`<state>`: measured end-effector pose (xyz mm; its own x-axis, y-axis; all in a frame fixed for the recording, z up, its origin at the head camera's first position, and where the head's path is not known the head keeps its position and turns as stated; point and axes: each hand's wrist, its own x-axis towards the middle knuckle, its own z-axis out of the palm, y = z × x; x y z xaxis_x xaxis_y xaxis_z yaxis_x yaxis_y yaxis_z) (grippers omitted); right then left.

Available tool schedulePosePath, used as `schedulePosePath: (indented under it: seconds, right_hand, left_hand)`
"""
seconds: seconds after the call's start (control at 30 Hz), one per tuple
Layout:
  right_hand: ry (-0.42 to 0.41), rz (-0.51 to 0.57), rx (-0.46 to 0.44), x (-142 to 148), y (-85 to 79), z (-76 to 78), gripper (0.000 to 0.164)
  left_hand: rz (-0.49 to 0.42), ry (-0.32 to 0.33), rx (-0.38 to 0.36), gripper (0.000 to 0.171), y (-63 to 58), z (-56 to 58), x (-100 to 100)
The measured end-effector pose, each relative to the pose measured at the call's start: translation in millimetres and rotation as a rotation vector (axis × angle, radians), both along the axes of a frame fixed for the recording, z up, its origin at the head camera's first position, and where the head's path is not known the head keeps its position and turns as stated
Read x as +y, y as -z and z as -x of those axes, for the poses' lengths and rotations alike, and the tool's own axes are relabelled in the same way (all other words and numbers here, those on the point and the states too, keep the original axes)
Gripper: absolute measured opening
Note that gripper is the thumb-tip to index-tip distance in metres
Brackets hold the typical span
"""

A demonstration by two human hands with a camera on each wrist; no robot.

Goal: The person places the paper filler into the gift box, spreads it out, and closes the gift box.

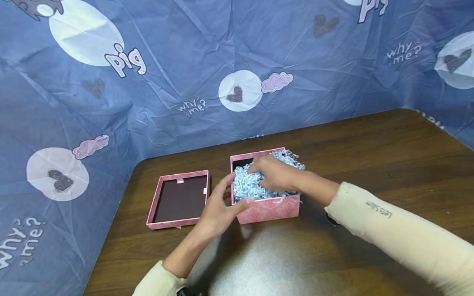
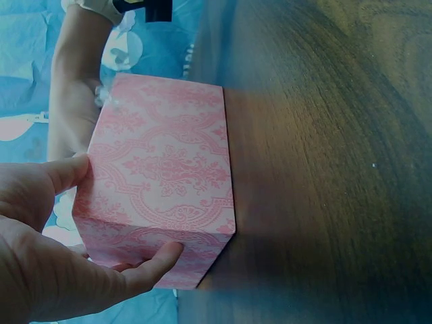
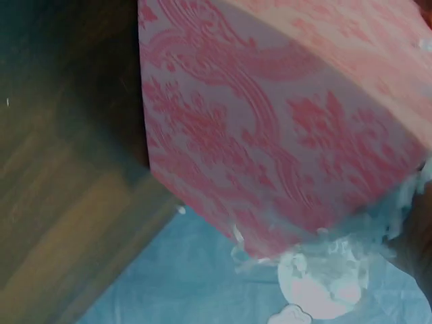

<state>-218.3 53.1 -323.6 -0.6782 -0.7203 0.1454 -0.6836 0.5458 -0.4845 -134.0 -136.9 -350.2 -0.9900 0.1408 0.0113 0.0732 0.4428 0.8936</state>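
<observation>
A pink patterned box (image 1: 268,209) stands open on the brown table, filled with pale blue shredded paper (image 1: 246,187). My left hand (image 1: 222,205) grips its near left corner, with the thumb on the front rim and the fingers along the left wall. In the left wrist view, the thumb (image 2: 67,172) and a fingertip (image 2: 158,260) clamp the box (image 2: 169,169). My right hand (image 1: 272,172) reaches into the box from the right, palm down, with its fingers bent into the shredded paper. The right wrist view shows only the box wall (image 3: 283,128) and paper strands (image 3: 324,253).
The box's lid (image 1: 179,199) lies upside down just left of the box, its dark inside facing up. A blue printed sheet (image 1: 148,82) hangs behind and beside the table (image 1: 370,156). The table's left edge runs close to the lid.
</observation>
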Motion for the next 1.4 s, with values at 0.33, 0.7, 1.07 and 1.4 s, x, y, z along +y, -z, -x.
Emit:
schedulePosePath:
  seconds: [0.33,0.7,1.07,1.4]
  right_hand:
    - [0.045,-0.136,-0.112,-10.1,17.8,1.2,0.049]
    - [0.056,-0.223,-0.157,-9.9,11.4,-0.5,0.051]
    - [0.014,-0.178,-0.076,5.4,-16.9,-2.0,0.045]
    - [0.020,-0.114,-0.048,39.7,-33.7,-8.9,0.064]
  left_hand:
    - [0.005,0.004,0.010,0.074,0.0,-0.8,0.5]
    - [-0.002,0.004,0.003,0.074,-1.2,-1.1,0.2]
    - [-0.006,0.001,-0.004,0.075,-0.2,-0.7,-1.7]
    - [-0.015,0.005,-0.002,0.075,0.6,-1.0,-1.6]
